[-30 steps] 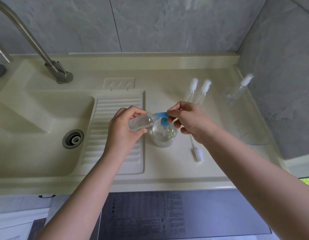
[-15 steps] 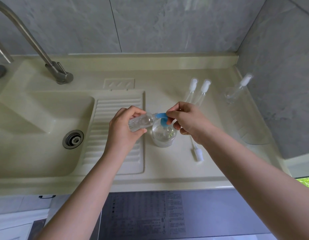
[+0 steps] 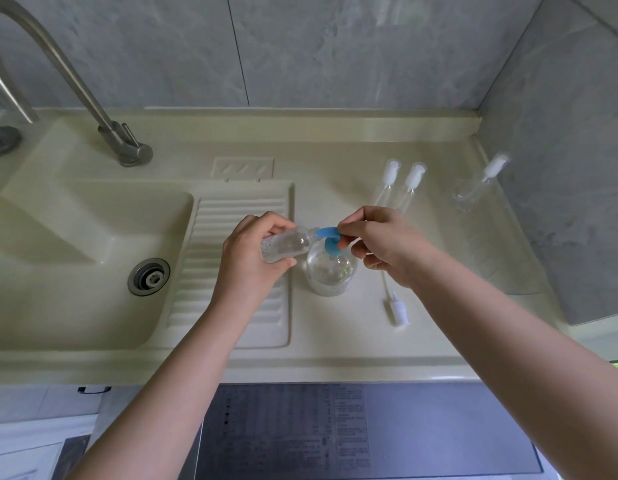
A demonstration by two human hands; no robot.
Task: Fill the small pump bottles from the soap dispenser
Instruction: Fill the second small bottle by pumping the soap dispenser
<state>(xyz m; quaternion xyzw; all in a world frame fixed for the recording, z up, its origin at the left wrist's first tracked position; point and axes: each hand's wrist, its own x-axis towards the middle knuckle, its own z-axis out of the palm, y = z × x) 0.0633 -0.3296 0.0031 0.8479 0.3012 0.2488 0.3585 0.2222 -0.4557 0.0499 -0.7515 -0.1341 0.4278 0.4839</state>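
A clear soap dispenser with a blue pump head stands on the cream counter. My left hand grips a small clear bottle, tilted on its side with its open neck against the blue spout. My right hand holds the blue pump head with its fingertips. A loose white pump insert with a thin tube lies on the counter to the right of the dispenser. Two more small pump bottles lie behind my right hand, and another lies near the right wall.
A sink basin with a metal drain lies at the left, with a ribbed draining board beside it. A steel tap rises at the back left. Grey tiled walls close the back and right.
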